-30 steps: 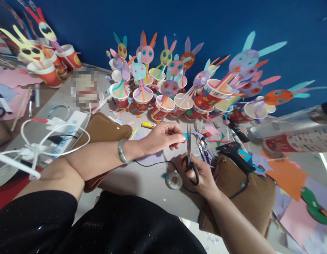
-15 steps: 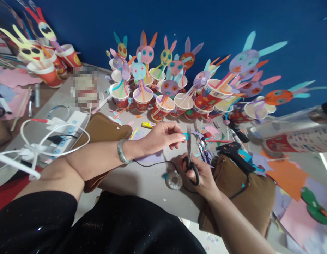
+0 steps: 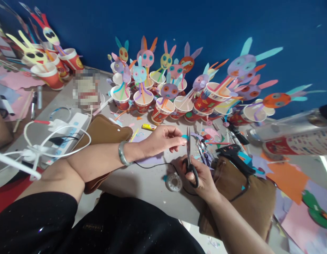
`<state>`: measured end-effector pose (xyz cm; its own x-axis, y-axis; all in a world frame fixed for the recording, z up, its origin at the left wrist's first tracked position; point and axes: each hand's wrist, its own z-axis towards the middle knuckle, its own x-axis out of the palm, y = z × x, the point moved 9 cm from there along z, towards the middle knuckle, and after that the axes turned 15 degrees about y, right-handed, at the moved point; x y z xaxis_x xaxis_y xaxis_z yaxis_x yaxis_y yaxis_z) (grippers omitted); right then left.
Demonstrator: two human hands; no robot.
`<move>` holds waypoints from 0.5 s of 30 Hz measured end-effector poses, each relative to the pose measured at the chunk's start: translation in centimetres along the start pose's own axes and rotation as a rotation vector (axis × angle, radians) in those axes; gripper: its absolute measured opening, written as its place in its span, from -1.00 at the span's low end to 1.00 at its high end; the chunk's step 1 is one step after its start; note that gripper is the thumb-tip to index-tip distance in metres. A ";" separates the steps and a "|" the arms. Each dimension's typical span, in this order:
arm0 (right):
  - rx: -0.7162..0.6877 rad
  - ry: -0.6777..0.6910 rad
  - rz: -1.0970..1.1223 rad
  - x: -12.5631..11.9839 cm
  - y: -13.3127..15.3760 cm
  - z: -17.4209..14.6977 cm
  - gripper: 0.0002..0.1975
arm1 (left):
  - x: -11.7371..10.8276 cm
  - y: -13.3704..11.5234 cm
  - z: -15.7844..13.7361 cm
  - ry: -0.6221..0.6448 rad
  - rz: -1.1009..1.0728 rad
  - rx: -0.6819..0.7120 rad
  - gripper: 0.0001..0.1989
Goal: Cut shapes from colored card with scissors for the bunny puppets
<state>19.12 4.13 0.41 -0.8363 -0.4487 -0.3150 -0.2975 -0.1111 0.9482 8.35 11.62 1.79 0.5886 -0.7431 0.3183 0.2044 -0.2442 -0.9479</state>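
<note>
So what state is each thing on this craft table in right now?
left hand: pinching a small blue paper piece
right hand: gripping the scissors, blades upright at the paper
paper cups: upright, paper bunny heads on straws inside
glue stick: lying flat
power strip: cables plugged in
tape roll: lying flat

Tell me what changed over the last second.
Very little. The view shifted slightly, so everything sits a bit lower in the picture. The left hand still pinches the small blue paper piece against the blades of the scissors, and the right hand still grips the handles. Nothing was picked up or let go; the paper cups stayed put.
</note>
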 end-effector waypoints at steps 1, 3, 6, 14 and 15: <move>-0.004 0.001 -0.001 0.0 0.0 0.0 -0.37 | 0.0 0.1 0.0 0.004 0.000 0.000 -0.79; -0.006 0.002 -0.003 0.0 0.0 -0.1 -0.38 | 0.0 0.1 0.0 0.007 0.002 0.003 -0.80; 0.002 0.006 0.003 0.0 -0.1 -0.1 -0.38 | 0.0 0.1 0.0 0.012 0.008 -0.008 -0.79; -0.006 0.015 0.006 0.1 0.0 0.1 -0.38 | 0.3 0.4 0.0 0.033 0.007 -0.026 -0.75; -0.006 0.015 0.005 0.1 -0.1 0.1 -0.38 | 0.3 0.4 0.1 0.030 0.008 -0.024 -0.75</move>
<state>19.05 4.16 0.31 -0.8305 -0.4628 -0.3100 -0.2907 -0.1146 0.9499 8.63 11.36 1.49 0.5665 -0.7633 0.3105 0.1803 -0.2529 -0.9505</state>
